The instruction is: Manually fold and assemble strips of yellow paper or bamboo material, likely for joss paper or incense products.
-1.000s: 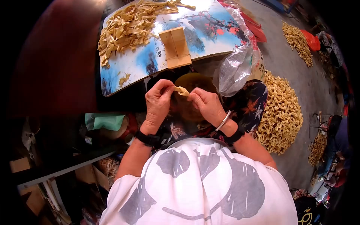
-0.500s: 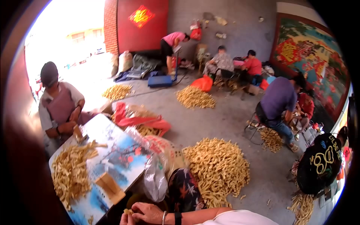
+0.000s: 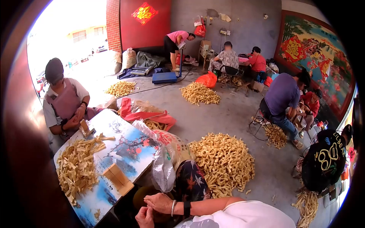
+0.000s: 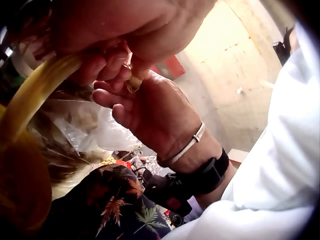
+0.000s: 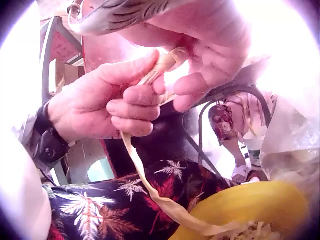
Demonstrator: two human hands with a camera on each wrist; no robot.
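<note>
A pale yellow, flexible strip (image 5: 142, 175) with a thick wound or knotted end (image 5: 172, 60) runs between the two hands. My left hand (image 5: 110, 100) grips it below that end, fingers curled round it and thumb on top. From above, my right hand (image 5: 215, 45) has thumb and fingers at the wound end, pinching it. The strip's tail trails into a yellow basin (image 5: 280, 200) with pale scraps inside. In the left wrist view the strip (image 4: 37, 90) hangs from my left hand. At the bottom of the head view, my left hand (image 3: 144, 217) and right hand (image 3: 160, 202) meet.
Beside me, a painted table (image 3: 125, 159) bears a heap of yellow strips (image 3: 76, 167) and a wooden block (image 3: 118, 178). A large pile of short, knotted pieces (image 3: 224, 161) lies on the floor. Plastic bags (image 3: 163, 171) hang by the table. Several people sit or stand around the room.
The head view has swung up from my lap to the room, so my hands now show at its lower edge. They stay close together around the strip.
</note>
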